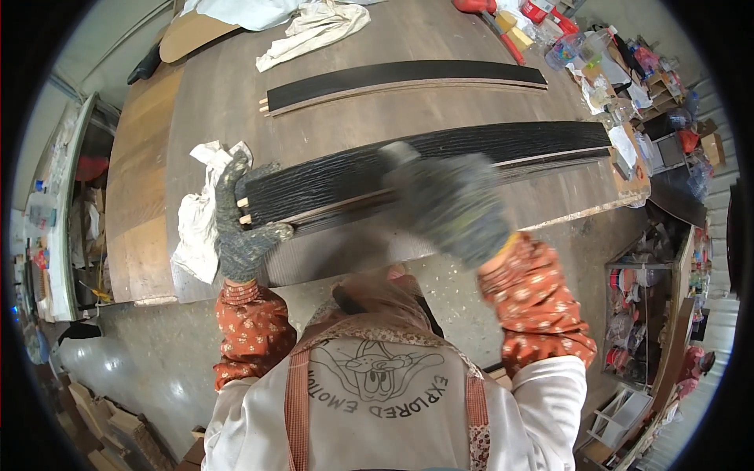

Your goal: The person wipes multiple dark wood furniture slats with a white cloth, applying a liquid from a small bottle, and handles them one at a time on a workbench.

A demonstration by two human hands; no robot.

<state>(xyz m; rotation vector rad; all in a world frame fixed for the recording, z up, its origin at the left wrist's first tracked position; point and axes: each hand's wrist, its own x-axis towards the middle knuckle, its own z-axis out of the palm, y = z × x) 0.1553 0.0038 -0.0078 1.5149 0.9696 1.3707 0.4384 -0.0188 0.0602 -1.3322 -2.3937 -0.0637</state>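
A long black wooden board point(314, 181) with a grooved, grain-textured top lies across the table in front of me. Pale dowels point(244, 212) stick out of its left end. My left hand point(236, 228), in a grey work glove, grips that end, thumb along the near edge and the other fingers at the far edge. Over the middle of the board, my gloved right hand point(459, 206) is smeared by motion; whether it holds anything cannot be made out. A crumpled white cloth point(196, 235) lies beside my left hand. Farther back rests a second black board point(400, 78), also with dowels.
The boards lie on a wood-topped table point(220, 94). Another white rag point(318, 33) is at its far side. A red-handled tool point(506, 39), bottles and packaging crowd the far right. Shelves with goods point(640, 290) stand at right, and a cluttered rack point(75, 212) at left.
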